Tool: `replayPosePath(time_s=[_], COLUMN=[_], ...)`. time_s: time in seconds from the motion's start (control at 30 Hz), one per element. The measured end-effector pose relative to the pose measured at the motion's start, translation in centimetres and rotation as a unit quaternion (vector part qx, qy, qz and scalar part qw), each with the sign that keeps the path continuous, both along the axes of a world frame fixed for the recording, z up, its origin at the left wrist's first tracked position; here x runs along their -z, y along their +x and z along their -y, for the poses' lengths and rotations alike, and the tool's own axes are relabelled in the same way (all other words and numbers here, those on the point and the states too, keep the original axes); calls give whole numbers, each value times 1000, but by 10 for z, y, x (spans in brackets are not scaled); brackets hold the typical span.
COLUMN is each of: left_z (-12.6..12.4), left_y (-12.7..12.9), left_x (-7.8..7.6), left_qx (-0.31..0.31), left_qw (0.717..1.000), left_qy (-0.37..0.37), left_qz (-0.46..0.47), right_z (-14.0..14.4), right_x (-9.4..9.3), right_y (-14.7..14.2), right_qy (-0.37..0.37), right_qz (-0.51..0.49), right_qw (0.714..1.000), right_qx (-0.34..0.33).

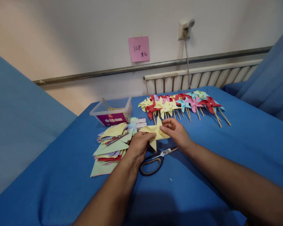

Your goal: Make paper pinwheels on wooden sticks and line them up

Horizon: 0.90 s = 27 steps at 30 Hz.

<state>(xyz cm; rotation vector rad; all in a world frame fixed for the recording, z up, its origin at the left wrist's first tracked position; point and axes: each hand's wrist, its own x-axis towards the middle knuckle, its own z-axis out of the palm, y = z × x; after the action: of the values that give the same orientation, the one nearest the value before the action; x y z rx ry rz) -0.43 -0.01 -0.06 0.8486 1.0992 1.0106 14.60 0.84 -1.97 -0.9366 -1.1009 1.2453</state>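
A yellow paper pinwheel (158, 131) with folded blades is held up between my hands, above the blue cloth. My left hand (141, 142) pinches its left side, thumb lying across the paper near the centre. At the right blade, the thumb and fingers of my right hand (175, 130) close on the paper's edge. No stick shows on this pinwheel. Just below it lie scissors (159, 158) with dark handles, their blades pointing right. Left of my left hand sits a stack of coloured paper pieces (113, 147).
Finished pinwheels on sticks (186, 103) lie in a heap at the back right. A clear plastic box (113, 113) with a purple label holds thin sticks. Small white boxes (141, 123) stand beside the paper. Behind are a radiator (202, 77) and a wall with a pink note (139, 49).
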Motion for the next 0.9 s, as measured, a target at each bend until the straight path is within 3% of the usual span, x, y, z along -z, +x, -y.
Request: replayPosePath(time_s=[0.1,0.2,0.3,0.47,0.67,0.9], left_z=[2,5,6,4,0,-28], left_y=[5,11,12,12,9,-1], left_x=[4,7,11,16,16,-9], left_qx=[25,40,25,-74,-92,-173], left_qw=[1000,999,1000,996,994,978], left_qy=[1,11,9,37,45,61], left_qz=[-2,17,13,-30,-42,97], right_z=[0,-2,-5,-6,-4,-17], right_x=[-3,0,5,10,12,21], right_y=[2,3,2,-3,-7,2], right_qy=[-35,-39,-29,-3,18,1], right_qz=[-22,-14,-8,0,4,22], right_qw=[995,994,996,999,1000,997], right_qx=[-86,-100,-86,-41,-12,76])
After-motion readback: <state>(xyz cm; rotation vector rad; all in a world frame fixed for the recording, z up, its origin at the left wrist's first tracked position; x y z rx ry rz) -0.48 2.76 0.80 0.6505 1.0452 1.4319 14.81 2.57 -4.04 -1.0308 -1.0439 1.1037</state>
